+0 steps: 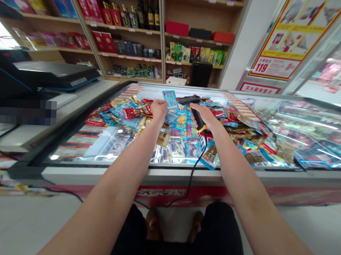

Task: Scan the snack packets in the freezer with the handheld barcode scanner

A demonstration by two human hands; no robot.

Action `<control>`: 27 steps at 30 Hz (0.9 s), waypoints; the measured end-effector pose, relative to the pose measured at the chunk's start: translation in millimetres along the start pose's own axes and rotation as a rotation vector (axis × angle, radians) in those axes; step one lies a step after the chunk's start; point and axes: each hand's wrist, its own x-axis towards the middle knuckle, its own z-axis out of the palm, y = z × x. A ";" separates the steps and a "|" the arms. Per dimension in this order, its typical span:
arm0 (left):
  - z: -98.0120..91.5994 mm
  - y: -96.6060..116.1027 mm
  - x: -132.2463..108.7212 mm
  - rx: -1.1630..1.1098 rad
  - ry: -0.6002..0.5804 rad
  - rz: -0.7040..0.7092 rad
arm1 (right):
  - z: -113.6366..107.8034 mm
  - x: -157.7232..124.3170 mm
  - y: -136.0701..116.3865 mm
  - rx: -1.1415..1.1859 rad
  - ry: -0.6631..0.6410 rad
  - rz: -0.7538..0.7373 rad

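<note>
—What writing can we make out?

—On the yellow poster (301, 33) we read "119" in red figures, and the sign (260, 88) below it says 灭火器放置点. The lettering on the red front panel (209, 195) is too blurred for us, and the print on the blue packet (169, 99) is too small.

—Where do we have that packet?

—In our left hand (159, 108), thumb and fingers pinched on its lower edge, upright above the heap. It's flat, thin and rectangular, with a row of round marks near the top.

—And our right hand (205, 115)?

—Fingers wrapped around the handle of the scanner (189, 100), a black body with a yellow base. Its head lies just beside the packet; we can't tell whether they touch. A black cable (191, 174) drops from the handle over the freezer's (99, 174) front edge.

—What's under our hands?

—Glass, smooth and glossy, strewn with crinkled, shiny packets (131, 111) in red, gold and blue.

—Where do we have room?

—The front left of the glass is bare. Further left, a counter (83, 105) with a flat-topped scale (59, 73) borders us, and one blue-edged packet (211, 155) lies near the front rim.
</note>
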 end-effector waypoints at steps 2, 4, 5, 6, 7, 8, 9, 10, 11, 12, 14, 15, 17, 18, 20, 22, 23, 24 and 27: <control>-0.4 1.3 -1.0 -0.081 0.041 -0.052 | -0.4 0.7 0.5 -0.005 -0.005 -0.007; -1.1 2.9 -2.2 -0.135 0.059 -0.086 | -0.8 1.4 0.8 -0.011 -0.007 -0.011; -1.5 3.6 -2.7 -0.146 0.060 -0.094 | -0.9 1.7 0.8 -0.014 -0.007 -0.011; -1.9 4.2 -3.1 -0.152 0.061 -0.102 | -0.9 1.8 0.7 -0.017 -0.008 -0.010; -2.2 4.7 -3.3 -0.154 0.063 -0.110 | -0.9 1.7 0.4 -0.018 -0.008 -0.007; -2.4 5.1 -3.4 -0.153 0.065 -0.117 | -0.9 1.5 0.1 -0.018 -0.007 -0.001; -2.4 5.3 -3.3 -0.151 0.067 -0.122 | -0.8 1.1 -0.4 -0.017 -0.006 0.006; -2.3 5.4 -3.2 -0.150 0.069 -0.125 | -0.7 0.7 -0.8 -0.015 -0.005 0.011; -2.1 5.3 -3.0 -0.149 0.070 -0.126 | -0.5 0.2 -1.2 -0.012 -0.006 0.013; -1.9 5.2 -2.9 -0.149 0.069 -0.126 | -0.4 -0.3 -1.6 -0.011 -0.008 0.014; -1.8 5.1 -2.8 -0.148 0.070 -0.123 | -0.4 -1.0 -2.2 -0.015 -0.016 0.014; -1.9 5.0 -2.8 -0.147 0.073 -0.121 | -0.5 -1.2 -2.5 -0.019 -0.021 0.015; -2.7 4.8 -2.7 -0.139 0.082 -0.114 | -1.0 -1.5 -3.0 -0.030 -0.024 0.017; -3.2 4.5 -2.4 -0.130 0.087 -0.110 | -1.4 -1.6 -3.3 -0.034 -0.024 0.015; -4.2 3.5 -1.3 -0.108 0.096 -0.100 | -2.0 -2.0 -3.9 -0.035 -0.023 0.007; -4.7 1.8 0.7 -0.087 0.103 -0.090 | -2.5 -2.4 -4.3 -0.035 -0.021 0.002; -4.7 0.8 1.9 -0.080 0.106 -0.085 | -2.7 -2.6 -4.5 -0.034 -0.020 0.003; -4.6 -0.2 3.1 -0.075 0.110 -0.081 | -2.8 -2.7 -4.6 -0.034 -0.019 0.005; -4.5 -2.1 5.5 -0.080 0.120 -0.078 | -3.2 -2.1 -4.4 -0.032 -0.004 0.001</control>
